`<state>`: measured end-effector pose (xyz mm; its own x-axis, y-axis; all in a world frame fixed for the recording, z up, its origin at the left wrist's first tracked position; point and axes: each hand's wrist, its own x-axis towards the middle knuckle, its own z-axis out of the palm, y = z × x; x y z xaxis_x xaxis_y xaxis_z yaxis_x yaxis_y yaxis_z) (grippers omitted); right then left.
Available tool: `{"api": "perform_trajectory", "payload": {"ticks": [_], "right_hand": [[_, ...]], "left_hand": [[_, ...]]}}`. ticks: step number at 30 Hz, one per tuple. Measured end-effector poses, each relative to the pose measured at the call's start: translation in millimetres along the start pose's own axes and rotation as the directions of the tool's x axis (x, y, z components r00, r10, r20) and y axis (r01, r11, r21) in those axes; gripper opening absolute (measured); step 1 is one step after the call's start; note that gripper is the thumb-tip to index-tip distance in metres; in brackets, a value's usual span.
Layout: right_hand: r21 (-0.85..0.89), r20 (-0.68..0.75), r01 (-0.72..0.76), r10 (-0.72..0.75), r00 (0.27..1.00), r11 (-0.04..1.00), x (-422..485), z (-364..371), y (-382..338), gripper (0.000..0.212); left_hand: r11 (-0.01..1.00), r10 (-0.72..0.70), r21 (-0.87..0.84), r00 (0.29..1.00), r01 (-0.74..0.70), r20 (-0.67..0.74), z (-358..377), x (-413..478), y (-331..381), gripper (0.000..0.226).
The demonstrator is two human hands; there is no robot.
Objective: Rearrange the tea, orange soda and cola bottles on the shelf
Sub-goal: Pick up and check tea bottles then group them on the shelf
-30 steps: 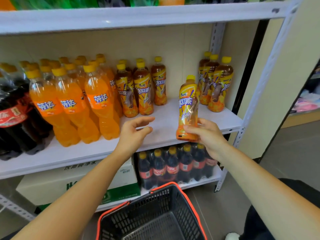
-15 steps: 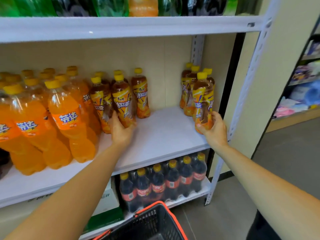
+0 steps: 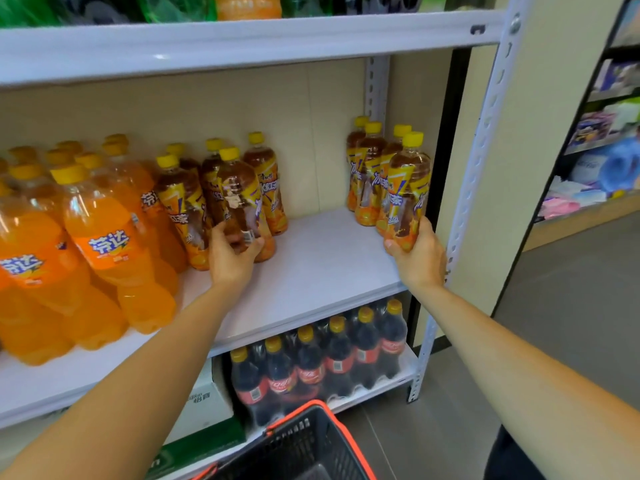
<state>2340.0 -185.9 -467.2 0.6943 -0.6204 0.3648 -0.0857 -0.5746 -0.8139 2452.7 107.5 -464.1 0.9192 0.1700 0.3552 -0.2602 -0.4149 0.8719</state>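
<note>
A: Head view, middle shelf. Left hand curled round lower body of front tea bottle, thumb on its right side, fingers round the left. Bottle tilted slightly, at front of left tea cluster. Lifted or resting on the shelf: cannot tell.
B: Right side?
A: Right hand gripping base of second tea bottle, thumb at left, fingers wrapped round behind. Bottle near upright, frontmost of right tea cluster, close to the shelf's white post. Two tea clusters well apart.
B: Soda, cola?
A: Orange soda bottles packed at left of same shelf, right up against left tea cluster. Cola bottles grouped one shelf down, below the gap between tea clusters. White carton just left of cola. Black basket with orange rim at bottom edge, in front of lower shelf.
</note>
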Motion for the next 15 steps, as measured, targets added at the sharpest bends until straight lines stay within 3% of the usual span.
{"api": "perform_trajectory", "payload": {"ticks": [3, 7, 12, 15], "right_hand": [[-0.014, 0.018, 0.005, -0.004, 1.000, 1.000, 0, 0, -1, 0.063], [-0.001, -0.025, -0.045, 0.045, 0.999, 0.999, -1, 3, -3, 0.065], [0.036, -0.015, -0.029, 0.030, 0.999, 0.999, 3, -3, -1, 0.059], [0.068, 0.035, -0.030, 0.028, 0.999, 0.997, -2, -10, -3, 0.065]], "left_hand": [[0.999, 0.015, 0.050, 0.999, -0.016, 0.035, -1, 1, 1, 0.059], [0.993, -0.013, -0.114, 0.993, 0.026, 0.117, 1, -6, 5, 0.044], [0.994, 0.035, -0.109, 0.976, -0.011, 0.217, 2, -8, 11, 0.055], [0.995, 0.067, -0.091, 0.967, -0.046, 0.247, 5, -6, 10, 0.045]]}}
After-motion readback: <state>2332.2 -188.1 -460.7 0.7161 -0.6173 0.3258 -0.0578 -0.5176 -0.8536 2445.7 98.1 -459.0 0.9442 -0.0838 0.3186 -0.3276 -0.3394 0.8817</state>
